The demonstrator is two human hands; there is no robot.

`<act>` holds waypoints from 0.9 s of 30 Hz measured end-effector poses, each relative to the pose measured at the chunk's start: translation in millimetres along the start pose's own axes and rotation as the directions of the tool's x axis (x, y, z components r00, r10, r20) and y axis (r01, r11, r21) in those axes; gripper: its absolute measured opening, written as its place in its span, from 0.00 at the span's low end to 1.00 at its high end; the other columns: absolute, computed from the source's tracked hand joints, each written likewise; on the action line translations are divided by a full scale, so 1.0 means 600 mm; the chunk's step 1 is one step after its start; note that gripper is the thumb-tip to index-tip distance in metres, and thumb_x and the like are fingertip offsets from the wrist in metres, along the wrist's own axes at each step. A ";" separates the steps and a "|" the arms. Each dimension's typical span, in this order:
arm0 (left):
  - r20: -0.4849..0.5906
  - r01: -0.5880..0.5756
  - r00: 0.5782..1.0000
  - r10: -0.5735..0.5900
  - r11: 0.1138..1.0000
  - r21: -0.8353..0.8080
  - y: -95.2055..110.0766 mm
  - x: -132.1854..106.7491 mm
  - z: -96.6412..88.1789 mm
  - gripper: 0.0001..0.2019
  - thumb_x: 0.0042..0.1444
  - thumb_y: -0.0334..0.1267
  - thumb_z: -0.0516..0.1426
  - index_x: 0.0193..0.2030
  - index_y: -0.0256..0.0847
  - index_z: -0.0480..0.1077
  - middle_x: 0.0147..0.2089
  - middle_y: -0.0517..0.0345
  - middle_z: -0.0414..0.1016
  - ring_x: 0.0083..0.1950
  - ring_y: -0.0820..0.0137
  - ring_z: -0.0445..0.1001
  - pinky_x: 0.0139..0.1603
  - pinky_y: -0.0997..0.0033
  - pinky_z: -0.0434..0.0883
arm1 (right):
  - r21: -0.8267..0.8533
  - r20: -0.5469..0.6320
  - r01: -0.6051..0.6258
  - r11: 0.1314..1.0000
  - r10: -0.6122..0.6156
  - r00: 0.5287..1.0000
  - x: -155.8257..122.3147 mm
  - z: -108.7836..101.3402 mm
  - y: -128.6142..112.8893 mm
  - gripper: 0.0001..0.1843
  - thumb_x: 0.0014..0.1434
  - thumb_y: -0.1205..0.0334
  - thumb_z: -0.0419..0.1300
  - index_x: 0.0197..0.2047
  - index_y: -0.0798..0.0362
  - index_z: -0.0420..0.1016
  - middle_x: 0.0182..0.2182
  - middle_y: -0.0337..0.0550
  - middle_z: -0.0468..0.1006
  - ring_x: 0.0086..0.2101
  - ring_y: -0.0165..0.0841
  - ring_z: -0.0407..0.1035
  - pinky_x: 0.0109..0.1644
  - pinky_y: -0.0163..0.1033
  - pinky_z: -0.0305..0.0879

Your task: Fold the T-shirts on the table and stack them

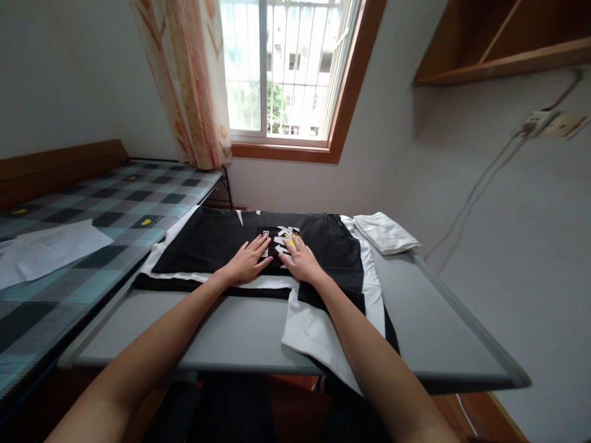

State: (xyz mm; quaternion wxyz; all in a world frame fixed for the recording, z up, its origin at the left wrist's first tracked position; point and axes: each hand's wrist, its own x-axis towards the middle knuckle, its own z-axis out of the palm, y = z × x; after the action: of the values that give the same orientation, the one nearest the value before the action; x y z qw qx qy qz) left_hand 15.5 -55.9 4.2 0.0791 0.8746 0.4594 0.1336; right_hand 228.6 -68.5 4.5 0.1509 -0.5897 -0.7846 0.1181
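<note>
A black and white T-shirt (221, 243) with a white and yellow print lies spread sideways over the grey table, its neck toward the right. One white sleeve (307, 326) hangs over the table's near edge. My left hand (249, 259) rests flat on the black cloth beside the print, fingers spread. Just right of it, my right hand (300, 257) lies flat across the print, fingers also stretched out. Neither hand grips the cloth. Beyond the neck end sits a folded white cloth (386, 234) at the table's far right corner.
The grey table (457, 326) stands close to the right wall. On the left is a bed with a checked cover (115, 203) and white papers (55, 249) on it. A curtain (189, 80) hangs by the window. Cables (480, 178) run down from a wall socket (535, 123).
</note>
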 end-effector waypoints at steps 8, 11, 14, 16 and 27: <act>-0.033 -0.020 0.999 0.017 0.998 -0.062 -0.001 -0.002 0.001 0.33 0.66 0.55 0.44 0.73 0.41 0.48 0.75 0.48 0.45 0.75 0.59 0.42 0.71 0.46 0.49 | 0.009 -0.059 0.018 1.000 -0.017 0.998 -0.002 0.006 0.003 0.35 0.66 0.43 0.48 0.71 0.50 0.54 0.71 0.51 0.46 0.69 0.43 0.39 0.69 0.52 0.44; -0.082 -0.047 0.996 0.038 0.993 -0.112 -0.003 -0.001 -0.001 0.32 0.65 0.54 0.47 0.71 0.40 0.53 0.74 0.47 0.49 0.75 0.58 0.45 0.71 0.47 0.50 | 0.016 -0.098 0.049 0.999 -0.047 0.994 -0.003 0.006 0.005 0.34 0.66 0.44 0.49 0.70 0.51 0.57 0.70 0.53 0.49 0.69 0.44 0.41 0.69 0.52 0.45; -0.212 -0.087 0.976 0.044 0.976 -0.200 -0.007 0.002 -0.006 0.29 0.63 0.54 0.50 0.66 0.41 0.62 0.70 0.48 0.59 0.73 0.59 0.52 0.71 0.51 0.53 | 0.023 -0.123 0.053 0.998 -0.049 0.991 -0.003 0.002 0.005 0.35 0.66 0.43 0.49 0.70 0.52 0.57 0.70 0.54 0.49 0.69 0.45 0.41 0.69 0.54 0.44; -0.312 -0.109 0.950 0.020 0.956 -0.272 -0.010 0.005 -0.008 0.26 0.63 0.52 0.50 0.63 0.41 0.67 0.67 0.49 0.64 0.71 0.60 0.57 0.70 0.55 0.57 | 0.033 -0.125 0.047 0.998 -0.042 0.991 -0.003 -0.001 0.004 0.36 0.66 0.42 0.48 0.72 0.51 0.52 0.71 0.53 0.47 0.69 0.45 0.39 0.69 0.55 0.42; -0.166 -0.012 0.986 -0.006 0.994 -0.104 -0.012 0.002 0.008 0.29 0.65 0.51 0.46 0.68 0.39 0.60 0.72 0.49 0.54 0.74 0.57 0.48 0.70 0.49 0.53 | 0.043 -0.046 0.042 0.998 -0.040 0.998 -0.003 0.000 0.005 0.36 0.65 0.43 0.50 0.71 0.50 0.53 0.71 0.52 0.46 0.69 0.45 0.38 0.69 0.56 0.43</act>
State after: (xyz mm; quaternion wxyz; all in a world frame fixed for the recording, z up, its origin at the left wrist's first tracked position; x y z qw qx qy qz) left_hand 12.2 -50.8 -2.2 0.0860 0.8557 0.4554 0.2301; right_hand 231.7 -69.5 2.9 0.1839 -0.5725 -0.7902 0.1186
